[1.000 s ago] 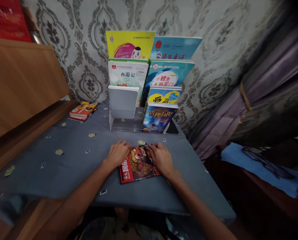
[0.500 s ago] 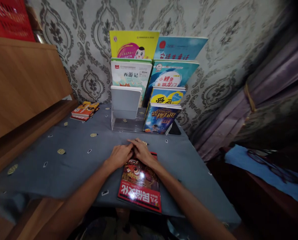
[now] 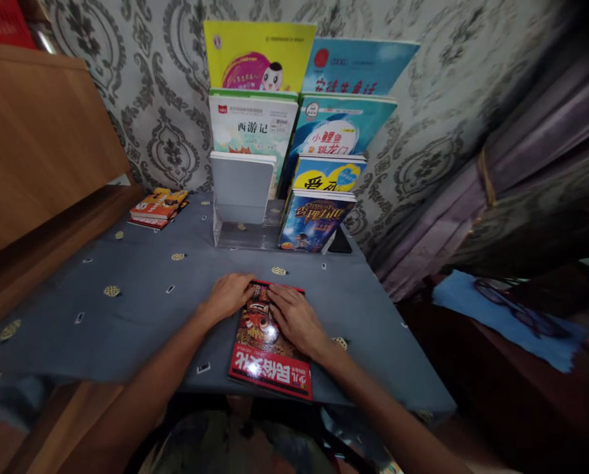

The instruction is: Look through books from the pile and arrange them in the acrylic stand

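Note:
A paperback book (image 3: 269,374) with a red and dark cover lies flat near the table's front edge, its cover showing a colourful beast face and large white characters. My left hand (image 3: 229,295) rests at the book's far left corner, fingers stretched toward the edge and the thumb side partly hidden. Across the right part of the cover lies my right hand (image 3: 297,319), flat and open, its fingertips pointing to the upper middle of the book. Neither hand lifts the book.
Beyond the book stands a clear tiered stand (image 3: 245,236) with several upright books, one a dark blue book (image 3: 314,224). A small stack of orange books (image 3: 157,205) lies at the back left beside a wooden panel (image 3: 37,145). Glasses (image 3: 516,306) rest on blue cloth at right.
My hands, together at the book's top edge before, have moved apart. The right hand has slid right and nearer over the cover; the left sits at the left corner. The view has tilted slightly.

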Demonstrator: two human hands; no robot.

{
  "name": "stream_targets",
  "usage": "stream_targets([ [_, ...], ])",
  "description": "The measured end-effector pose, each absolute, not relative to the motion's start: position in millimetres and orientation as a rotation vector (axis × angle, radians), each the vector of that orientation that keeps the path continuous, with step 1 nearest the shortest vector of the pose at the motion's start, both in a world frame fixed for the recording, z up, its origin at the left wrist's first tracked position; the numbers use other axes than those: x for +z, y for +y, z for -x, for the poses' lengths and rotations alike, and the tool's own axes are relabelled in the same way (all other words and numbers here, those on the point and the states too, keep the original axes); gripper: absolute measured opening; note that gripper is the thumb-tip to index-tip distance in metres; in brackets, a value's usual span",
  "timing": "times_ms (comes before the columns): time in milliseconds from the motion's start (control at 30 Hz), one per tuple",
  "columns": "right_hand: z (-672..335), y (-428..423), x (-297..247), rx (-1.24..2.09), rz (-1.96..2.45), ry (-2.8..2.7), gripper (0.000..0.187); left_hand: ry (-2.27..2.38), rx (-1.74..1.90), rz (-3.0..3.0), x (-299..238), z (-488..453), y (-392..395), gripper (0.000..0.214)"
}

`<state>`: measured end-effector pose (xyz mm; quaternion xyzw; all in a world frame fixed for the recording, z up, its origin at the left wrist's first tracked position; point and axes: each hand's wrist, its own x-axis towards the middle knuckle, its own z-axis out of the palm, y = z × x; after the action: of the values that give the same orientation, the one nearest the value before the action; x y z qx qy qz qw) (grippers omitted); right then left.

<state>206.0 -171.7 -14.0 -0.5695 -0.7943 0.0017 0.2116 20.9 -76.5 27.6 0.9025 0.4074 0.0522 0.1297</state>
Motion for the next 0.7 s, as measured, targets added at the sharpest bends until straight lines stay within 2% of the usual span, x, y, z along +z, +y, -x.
stream_targets([
  [267, -235, -201, -21, -0.169, 1.872, -1.995, 0.039, 1.274, 0.132, -2.632, 28, -24, -83, 0.029],
  [700, -233, -175, -37, 0.026, 1.729, -1.902, 0.038, 1.375, 0.192, -2.557, 27, -22, -76, 0.032],
])
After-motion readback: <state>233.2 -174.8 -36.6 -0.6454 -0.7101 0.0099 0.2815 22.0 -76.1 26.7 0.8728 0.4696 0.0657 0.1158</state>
